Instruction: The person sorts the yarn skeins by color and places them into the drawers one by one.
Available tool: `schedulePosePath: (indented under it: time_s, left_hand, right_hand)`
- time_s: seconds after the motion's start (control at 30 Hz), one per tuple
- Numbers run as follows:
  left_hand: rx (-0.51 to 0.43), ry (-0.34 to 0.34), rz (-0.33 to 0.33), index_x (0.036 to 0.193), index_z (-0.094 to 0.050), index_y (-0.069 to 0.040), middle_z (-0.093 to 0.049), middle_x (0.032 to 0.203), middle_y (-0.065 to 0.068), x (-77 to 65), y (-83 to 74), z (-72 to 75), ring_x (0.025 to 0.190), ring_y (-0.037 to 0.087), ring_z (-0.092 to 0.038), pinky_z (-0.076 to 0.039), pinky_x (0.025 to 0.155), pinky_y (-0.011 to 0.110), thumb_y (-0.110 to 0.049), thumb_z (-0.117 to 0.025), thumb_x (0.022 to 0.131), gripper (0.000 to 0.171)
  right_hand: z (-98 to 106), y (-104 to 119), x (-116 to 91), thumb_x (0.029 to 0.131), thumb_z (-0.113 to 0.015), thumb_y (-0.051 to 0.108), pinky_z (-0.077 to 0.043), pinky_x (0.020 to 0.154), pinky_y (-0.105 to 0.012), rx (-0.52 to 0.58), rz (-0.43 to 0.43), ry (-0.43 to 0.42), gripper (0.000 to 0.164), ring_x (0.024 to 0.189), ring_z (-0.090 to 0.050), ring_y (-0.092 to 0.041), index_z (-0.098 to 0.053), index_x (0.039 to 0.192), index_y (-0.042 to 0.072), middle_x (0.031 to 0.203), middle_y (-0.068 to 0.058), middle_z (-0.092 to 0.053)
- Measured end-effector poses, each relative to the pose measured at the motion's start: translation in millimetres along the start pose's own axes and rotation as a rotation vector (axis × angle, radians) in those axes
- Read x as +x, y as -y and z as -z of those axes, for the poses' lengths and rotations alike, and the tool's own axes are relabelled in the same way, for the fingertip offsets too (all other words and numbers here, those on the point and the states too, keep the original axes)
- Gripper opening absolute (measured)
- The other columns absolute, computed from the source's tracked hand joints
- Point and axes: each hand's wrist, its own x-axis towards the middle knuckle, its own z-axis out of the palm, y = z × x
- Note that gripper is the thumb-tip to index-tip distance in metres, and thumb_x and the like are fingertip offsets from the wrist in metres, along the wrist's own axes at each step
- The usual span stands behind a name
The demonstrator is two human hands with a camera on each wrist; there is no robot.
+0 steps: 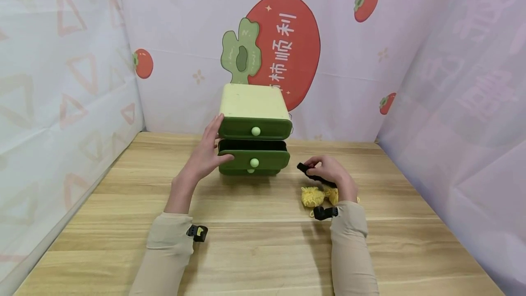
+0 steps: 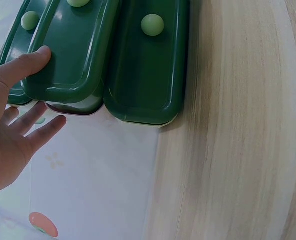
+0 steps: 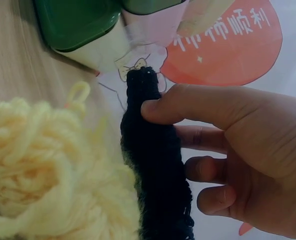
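A small cabinet with a cream top [image 1: 255, 102] and green drawers stands at the back of the table. Its middle drawer [image 1: 272, 161] is pulled partly out. My left hand [image 1: 202, 155] is at the cabinet's left side, thumb touching the front of that drawer and the other fingers spread along the side. To the right of the cabinet, my right hand [image 1: 333, 171] pinches a black knitted strip [image 3: 155, 155] between thumb and fingers. Beneath it lie yellow yarn bundles [image 1: 312, 197], partly hidden by the right wrist.
The cabinet's top drawer [image 1: 236, 128] and bottom drawer [image 2: 143, 75] have round pale green knobs. A wooden table [image 1: 255, 250] lies under everything. Printed cloth walls [image 1: 176, 22] enclose the back and both sides.
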Motion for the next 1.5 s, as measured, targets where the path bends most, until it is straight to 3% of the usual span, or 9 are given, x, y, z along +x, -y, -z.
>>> schedulePosePath:
  time_s: [0.33,0.57,0.83,1.07,1.5]
  left_hand:
    - [0.002,-0.006,-0.01,0.16,0.0,-0.039,0.002,0.168,0.0,-0.5,-2.0,1.4,0.136,0.04,-0.042,-0.042,0.11,0.055,-0.007,-0.081,0.082,0.116]
    - [0.017,-0.007,-0.007,0.159,0.0,-0.04,0.002,0.168,-0.001,-0.1,-0.7,0.7,0.136,0.039,-0.044,-0.044,0.11,0.053,-0.009,-0.081,0.083,0.115]
    - [0.001,-0.004,-0.011,0.159,0.001,-0.041,0.002,0.168,-0.001,-0.5,-0.9,0.6,0.137,0.039,-0.042,-0.042,0.111,0.054,-0.008,-0.08,0.083,0.115]
    - [0.008,-0.004,-0.008,0.159,0.001,-0.041,0.002,0.168,-0.001,-1.0,-0.1,0.7,0.137,0.039,-0.042,-0.042,0.111,0.053,-0.008,-0.08,0.083,0.115]
    - [0.011,-0.003,-0.008,0.158,0.001,-0.043,0.002,0.168,-0.003,-2.1,-1.0,1.2,0.138,0.039,-0.041,-0.043,0.11,0.054,-0.01,-0.08,0.084,0.115]
  right_hand:
    - [8.9,13.4,1.0,0.088,-0.069,0.015,-0.044,0.063,-0.028,0.005,0.069,-0.063,0.028,0.062,-0.05,-0.013,-0.074,0.115,0.007,0.105,-0.014,-0.069]
    - [11.7,21.4,0.1,0.089,-0.07,0.016,-0.047,0.071,-0.029,-0.021,0.122,-0.087,0.028,0.079,-0.059,-0.016,-0.074,0.115,0.007,0.107,-0.013,-0.071]
    - [16.7,32.8,-5.4,0.09,-0.069,0.016,-0.051,0.083,-0.04,-0.048,0.143,-0.14,0.027,0.099,-0.063,-0.026,-0.074,0.115,0.007,0.111,-0.014,-0.07]
    - [18.7,49.3,-7.9,0.091,-0.071,0.021,-0.049,0.07,-0.036,-0.091,0.151,-0.204,0.028,0.075,-0.058,-0.02,-0.073,0.118,0.013,0.116,-0.008,-0.067]
    - [8.3,76.8,-3.8,0.089,-0.073,0.021,-0.043,0.063,-0.031,-0.157,0.273,-0.343,0.025,0.069,-0.052,-0.015,-0.075,0.114,0.02,0.112,-0.002,-0.067]
